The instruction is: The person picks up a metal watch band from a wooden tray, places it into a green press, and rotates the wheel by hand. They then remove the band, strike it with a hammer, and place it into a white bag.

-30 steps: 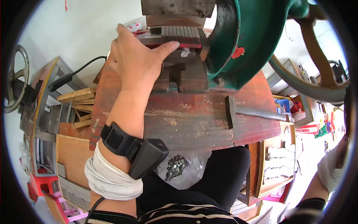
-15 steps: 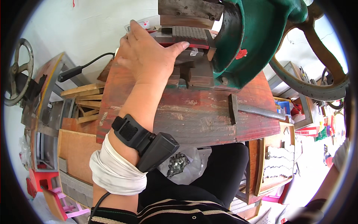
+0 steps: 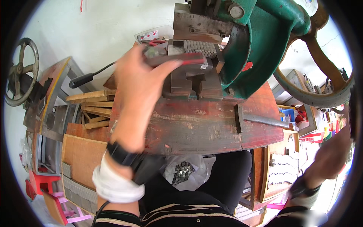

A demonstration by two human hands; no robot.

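Note:
My left hand (image 3: pixel 138 81), smeared by motion, grips a long dark bar with a red edge (image 3: pixel 177 59) in front of the green press (image 3: pixel 264 41). Thumb and fingers close round the bar's left end. Just behind the bar, a row of small grey metal blocks (image 3: pixel 200 48) sits on the press bed, beneath the steel upper plate (image 3: pixel 200 28). A slotted steel block (image 3: pixel 194 81) forms the front of the bed. At the far right edge my right hand (image 3: pixel 332 155) is raised below the rusty handwheel (image 3: pixel 321 96); blur hides its fingers.
A hammer (image 3: pixel 264 120) lies on the worn red wooden table (image 3: pixel 181 125). Between my legs hangs a plastic bag (image 3: pixel 200 174) holding dark metal pieces (image 3: pixel 183 172). Wooden trays (image 3: pixel 81 151) stand lower left; another tray (image 3: pixel 281 166) with metal strips is lower right.
My left hand has pulled the bar toward me and off the row of blocks, which now shows more fully. My right hand has risen into view at the right edge.

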